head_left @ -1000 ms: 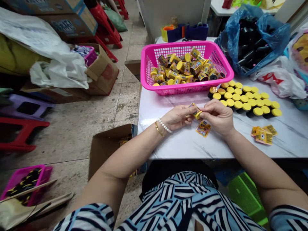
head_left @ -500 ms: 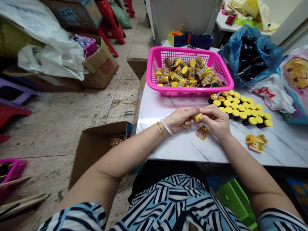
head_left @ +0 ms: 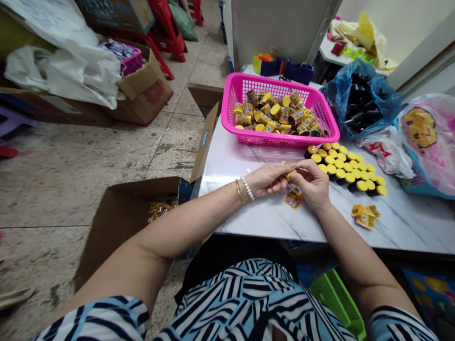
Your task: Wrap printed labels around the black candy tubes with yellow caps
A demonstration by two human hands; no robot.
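Above the white marbled table (head_left: 249, 215), my left hand (head_left: 267, 181) and my right hand (head_left: 313, 183) meet with fingers closed around a small yellow-lidded container (head_left: 291, 174). Fingers hide most of it. Just below them lie printed yellow-orange labels (head_left: 294, 199), and a second small pile of labels (head_left: 366, 217) is to the right. Beyond my right hand, black containers with yellow lids (head_left: 350, 177) stand upright in rows. Behind my hands, a pink basket (head_left: 280, 139) holds many small containers (head_left: 275, 111) wrapped in the printed yellow labels.
A blue plastic bag (head_left: 382, 121) of black containers stands right of the basket, near a white bag (head_left: 387, 154) and a blue basket (head_left: 426, 188). Left of the table, an open cardboard box (head_left: 117, 213) sits on the floor. A green basket (head_left: 339, 303) is under the table.
The view has shifted slightly. Both hands stay together on the small container, which is now more covered by the fingers.
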